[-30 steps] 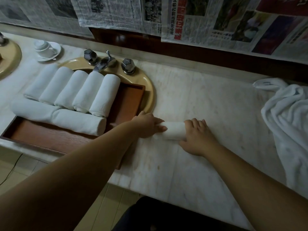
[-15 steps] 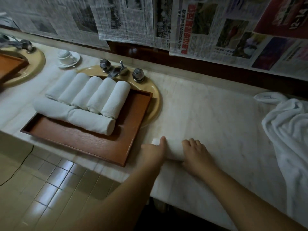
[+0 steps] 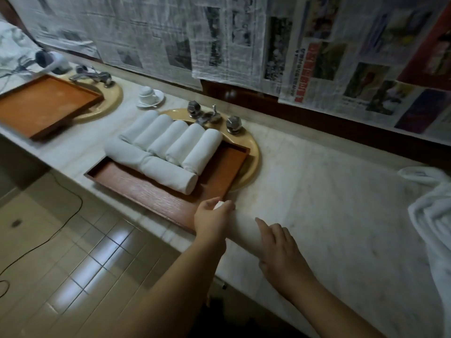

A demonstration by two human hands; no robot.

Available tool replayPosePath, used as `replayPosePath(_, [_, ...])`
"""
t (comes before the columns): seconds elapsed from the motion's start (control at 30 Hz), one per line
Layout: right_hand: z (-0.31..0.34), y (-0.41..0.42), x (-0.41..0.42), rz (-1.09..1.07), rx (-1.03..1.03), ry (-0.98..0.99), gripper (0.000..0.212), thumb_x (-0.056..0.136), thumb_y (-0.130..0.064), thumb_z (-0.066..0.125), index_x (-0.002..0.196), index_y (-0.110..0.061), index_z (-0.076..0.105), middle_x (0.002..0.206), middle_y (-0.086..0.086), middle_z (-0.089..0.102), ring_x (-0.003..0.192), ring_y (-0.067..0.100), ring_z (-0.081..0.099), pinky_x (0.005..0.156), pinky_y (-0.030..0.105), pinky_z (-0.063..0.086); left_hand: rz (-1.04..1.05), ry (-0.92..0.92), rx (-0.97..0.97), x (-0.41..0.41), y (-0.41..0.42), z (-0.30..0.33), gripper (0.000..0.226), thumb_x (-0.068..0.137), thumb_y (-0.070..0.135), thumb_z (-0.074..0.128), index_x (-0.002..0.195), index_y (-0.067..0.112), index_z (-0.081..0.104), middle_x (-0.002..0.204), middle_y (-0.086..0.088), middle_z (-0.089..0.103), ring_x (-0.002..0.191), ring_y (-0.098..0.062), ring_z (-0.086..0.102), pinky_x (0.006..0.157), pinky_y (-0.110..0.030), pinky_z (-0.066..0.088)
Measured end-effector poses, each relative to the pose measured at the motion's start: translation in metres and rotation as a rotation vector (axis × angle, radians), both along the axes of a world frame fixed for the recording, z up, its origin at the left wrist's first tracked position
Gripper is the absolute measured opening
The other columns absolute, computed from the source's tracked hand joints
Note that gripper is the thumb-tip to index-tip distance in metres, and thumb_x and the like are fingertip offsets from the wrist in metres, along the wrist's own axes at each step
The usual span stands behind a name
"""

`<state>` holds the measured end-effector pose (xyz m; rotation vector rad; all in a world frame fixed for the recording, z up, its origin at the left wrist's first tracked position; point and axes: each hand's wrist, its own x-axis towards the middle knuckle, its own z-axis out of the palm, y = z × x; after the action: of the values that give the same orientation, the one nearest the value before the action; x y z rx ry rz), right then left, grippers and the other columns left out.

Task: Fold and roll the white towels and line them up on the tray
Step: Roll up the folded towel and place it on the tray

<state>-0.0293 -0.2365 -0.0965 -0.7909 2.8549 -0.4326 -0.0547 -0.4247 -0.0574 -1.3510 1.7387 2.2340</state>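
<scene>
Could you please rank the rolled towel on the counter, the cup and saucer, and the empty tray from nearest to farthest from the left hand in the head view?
From the left hand:
1. Rolled towel, in its grip on the counter.
2. Cup and saucer, at the back, beyond the loaded tray.
3. Empty tray, far left, over the other basin.

Rolled towel (image 3: 245, 226) mostly hidden by hands (ends esp.).

A rolled white towel (image 3: 245, 228) lies on the marble counter just beside the near right corner of the wooden tray (image 3: 156, 191). On the tray, five rolled towels (image 3: 170, 140) lie side by side, and two longer rolls (image 3: 151, 167) lie across their near ends.
</scene>
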Motion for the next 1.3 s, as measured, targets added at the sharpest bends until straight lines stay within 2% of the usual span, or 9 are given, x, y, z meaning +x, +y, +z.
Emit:
replayPosePath(0.1, [0.035, -0.023, -0.008, 0.041, -0.169, -0.236, 0.09, 0.088, -0.048, 0.073, 0.151, -0.045, 0.008, 0.138, -0.014, 0.03, 0.119, 0.005, 0.038, 0.1, 0.025, 0.046, 0.006, 0.119, -0.081, 0.015, -0.03, 0.024, 0.038, 0.081, 0.025, 0.084, 0.114, 0.034, 0.068, 0.115, -0.002, 0.067, 0.1, -0.024, 0.07, 0.061, -0.034, 0.06])
replayPosePath(0.23, [0.076, -0.062, -0.032, -0.047, -0.469, -0.688, 0.101, 0.062, -0.069, 0.087, 0.144, -0.059, 0.029, 0.137, -0.022, 0.044, 0.121, 0.001, 0.05, 0.087, 0.024, 0.052, 0.003, 0.261, -0.104, 0.032, -0.073, 0.049, 0.042, 0.074, 0.025, 0.088, 0.112, 0.038, 0.074, 0.116, -0.006, 0.073, 0.107, -0.025, 0.072, 0.082, -0.042, 0.063])
replayPosePath(0.33, [0.093, -0.097, -0.057, -0.052, -0.58, -1.032, 0.102, 0.064, -0.049, 0.096, 0.148, -0.047, 0.037, 0.132, -0.008, 0.063, 0.111, 0.013, 0.069, 0.084, 0.033, 0.062, -0.008, 0.347, -0.091, 0.039, -0.106, 0.058, 0.049, 0.07, 0.027, 0.087, 0.116, 0.036, 0.075, 0.119, -0.015, 0.073, 0.113, -0.033, 0.07, 0.098, -0.053, 0.058])
replayPosePath(0.43, [0.099, -0.134, -0.072, 0.002, -0.6, -1.239, 0.075, 0.076, -0.028, 0.091, 0.142, -0.025, 0.055, 0.123, 0.005, 0.073, 0.11, 0.022, 0.073, 0.094, 0.046, 0.06, 0.039, 0.397, -0.089, 0.04, -0.146, 0.059, 0.047, 0.074, 0.021, 0.084, 0.119, 0.033, 0.074, 0.122, -0.021, 0.071, 0.114, -0.039, 0.069, 0.099, -0.058, 0.057])
replayPosePath(0.63, [0.085, -0.226, -0.084, -0.075, -0.668, -1.129, 0.053, 0.075, -0.035, 0.091, 0.121, -0.014, 0.072, 0.11, 0.005, 0.078, 0.105, 0.021, 0.075, 0.09, 0.038, 0.06, 0.164, 0.393, -0.11, 0.028, -0.24, 0.047, 0.05, 0.074, 0.016, 0.08, 0.123, 0.016, 0.07, 0.097, -0.005, 0.078, 0.093, -0.022, 0.074, 0.085, -0.04, 0.061])
replayPosePath(0.83, [0.043, -0.32, -0.08, -0.426, -0.835, -1.051, 0.083, 0.051, -0.057, 0.095, 0.119, -0.016, 0.073, 0.108, -0.001, 0.078, 0.108, 0.021, 0.072, 0.096, 0.037, 0.059, 0.201, 0.208, -0.143, -0.009, -0.338, 0.011, 0.036, 0.077, 0.02, 0.083, 0.113, 0.019, 0.075, 0.101, -0.001, 0.079, 0.099, -0.02, 0.073, 0.081, -0.033, 0.058])
replayPosePath(0.97, [0.023, -0.378, -0.087, -0.769, -1.065, -1.123, 0.125, 0.033, -0.048, 0.104, 0.139, -0.014, 0.049, 0.126, 0.007, 0.067, 0.114, 0.026, 0.066, 0.103, 0.046, 0.055, 0.156, 0.088, -0.263, -0.041, -0.393, -0.007, 0.03, 0.076, 0.026, 0.083, 0.104, 0.027, 0.076, 0.113, 0.003, 0.074, 0.106, -0.015, 0.069, 0.09, -0.035, 0.057])
replayPosePath(1.13, [0.014, -0.427, -0.094, -1.002, -1.061, -1.055, 0.1, 0.051, -0.04, 0.103, 0.13, -0.019, 0.046, 0.124, 0.006, 0.059, 0.111, 0.027, 0.061, 0.101, 0.05, 0.054, 0.01, -0.051, -0.37, -0.069, -0.432, -0.02, 0.023, 0.08, 0.03, 0.077, 0.103, 0.033, 0.073, 0.108, 0.005, 0.071, 0.098, -0.011, 0.066, 0.083, -0.035, 0.057])
replayPosePath(1.3, [0.012, -0.45, -0.105, -1.105, -1.069, -0.91, 0.088, 0.071, -0.037, 0.095, 0.136, -0.013, 0.041, 0.122, 0.002, 0.052, 0.109, 0.021, 0.051, 0.091, 0.035, 0.042, -0.103, -0.098, -0.535, -0.086, -0.449, -0.03, 0.019, 0.089, 0.039, 0.067, 0.107, 0.035, 0.068, 0.104, 0.01, 0.067, 0.096, -0.01, 0.063, 0.081, -0.034, 0.054])
